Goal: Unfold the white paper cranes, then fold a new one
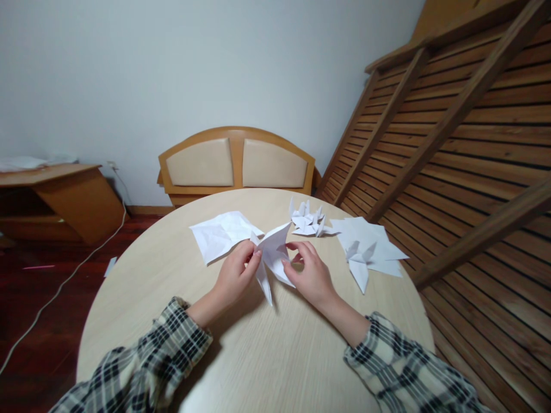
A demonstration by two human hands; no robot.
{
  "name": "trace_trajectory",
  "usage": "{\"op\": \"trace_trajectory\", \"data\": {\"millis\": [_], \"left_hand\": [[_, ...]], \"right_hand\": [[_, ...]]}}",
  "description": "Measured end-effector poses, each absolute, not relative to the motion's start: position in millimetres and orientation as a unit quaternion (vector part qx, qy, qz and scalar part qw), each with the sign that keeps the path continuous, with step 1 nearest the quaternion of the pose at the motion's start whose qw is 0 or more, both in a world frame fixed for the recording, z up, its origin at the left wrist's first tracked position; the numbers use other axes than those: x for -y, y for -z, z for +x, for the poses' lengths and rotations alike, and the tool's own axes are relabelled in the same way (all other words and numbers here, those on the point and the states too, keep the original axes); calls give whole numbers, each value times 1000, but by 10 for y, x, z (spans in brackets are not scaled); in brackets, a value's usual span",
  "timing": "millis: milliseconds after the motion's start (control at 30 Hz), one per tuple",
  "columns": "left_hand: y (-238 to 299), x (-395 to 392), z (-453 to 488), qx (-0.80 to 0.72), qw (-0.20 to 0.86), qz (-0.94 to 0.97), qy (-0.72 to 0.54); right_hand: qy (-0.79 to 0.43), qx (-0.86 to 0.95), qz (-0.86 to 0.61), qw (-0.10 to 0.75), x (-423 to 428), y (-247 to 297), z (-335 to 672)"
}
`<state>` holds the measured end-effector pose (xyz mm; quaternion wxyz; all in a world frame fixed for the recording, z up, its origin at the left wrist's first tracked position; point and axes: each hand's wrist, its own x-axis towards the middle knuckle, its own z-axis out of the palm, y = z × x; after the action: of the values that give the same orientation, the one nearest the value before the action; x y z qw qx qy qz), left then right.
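A partly folded white paper piece (272, 255) is held just above the round pale wooden table (241, 350). My left hand (235, 275) pinches its left edge with fingers closed. My right hand (310, 272) grips its right side, fingers curled on the paper. A pointed flap of the piece hangs down between my hands. Both wrists come out of plaid sleeves.
Crumpled white sheets (221, 234) lie behind my left hand. Several folded paper figures (309, 221) sit at the table's far side. More flat sheets with one folded figure (360, 261) lie to the right. A wooden chair (236, 163) stands behind the table; slatted wooden frames (465, 143) lean at right.
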<state>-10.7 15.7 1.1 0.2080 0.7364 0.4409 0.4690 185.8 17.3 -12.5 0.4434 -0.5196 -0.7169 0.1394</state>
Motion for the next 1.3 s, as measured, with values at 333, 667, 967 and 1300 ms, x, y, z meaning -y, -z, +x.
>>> {"op": "trace_trajectory", "data": {"millis": [333,667,967,1300], "left_hand": [[-70,-343,-353,-460,145,724,-493],[-32,-357,-385,-510,123,687,-503],[64,-332,-247,-493,247,658,-513],[-63,-251,-216,-447,389,658,-464]], "right_hand": [[-203,679,-464,531,-328,170,1965],[-264,713,-430,487,-224,149,1880],[12,810,-403,426,-137,231,1825],[56,767,-361,528,-248,130,1938]]}}
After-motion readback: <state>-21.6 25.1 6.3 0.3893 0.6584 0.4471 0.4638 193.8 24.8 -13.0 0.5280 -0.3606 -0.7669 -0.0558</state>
